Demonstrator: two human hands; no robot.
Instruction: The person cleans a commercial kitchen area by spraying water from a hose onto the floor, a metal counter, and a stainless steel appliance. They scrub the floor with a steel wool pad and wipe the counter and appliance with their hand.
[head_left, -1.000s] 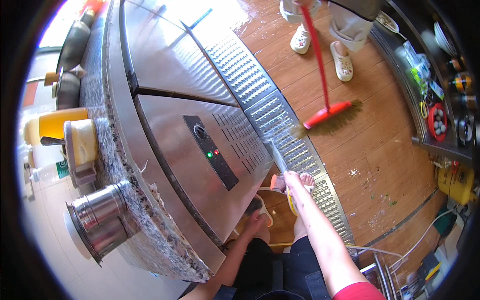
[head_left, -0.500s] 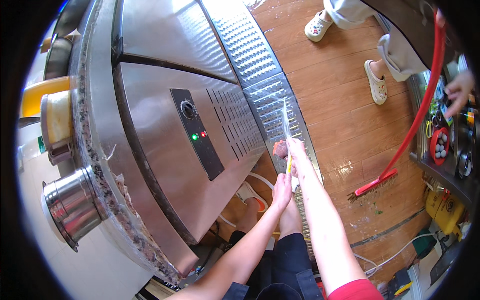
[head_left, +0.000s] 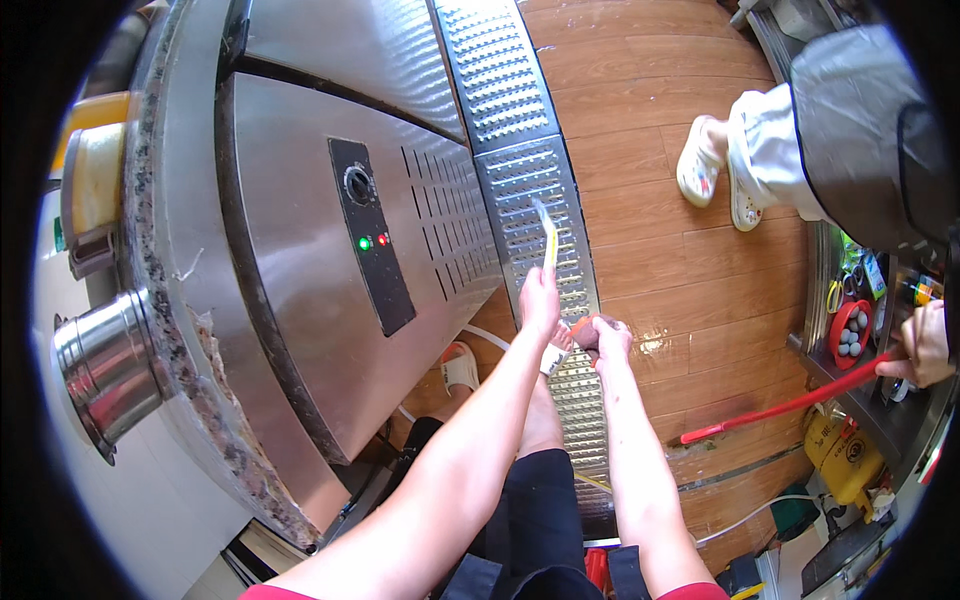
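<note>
My left hand (head_left: 540, 303) is closed round the lower end of a long thin yellow tool with a pale, shiny tip (head_left: 551, 245). It points away from me above the ribbed metal drain grating (head_left: 575, 400); whether it is a knife cannot be made out. My right hand (head_left: 610, 338), nearer and to the right, grips a small lump, orange-red and brownish grey (head_left: 588, 330), whose kind is unclear. The two hands are apart. Left of them stands a steel cabinet (head_left: 290, 220) with a black control panel (head_left: 372, 240), its dial and green and red lights visible.
On the right another person, in white trousers (head_left: 765, 140) and a grey apron (head_left: 860, 120), holds a red broom handle (head_left: 780, 410). Behind it is a shelf with a red tray (head_left: 850, 333) of round grey things. A steel pot (head_left: 105, 365) stands on the stone-edged counter at left.
My hands, together before, have separated: the left keeps the yellow tool, the right has drawn back toward me with the lump. The other person has stepped nearer and now grasps the broom.
</note>
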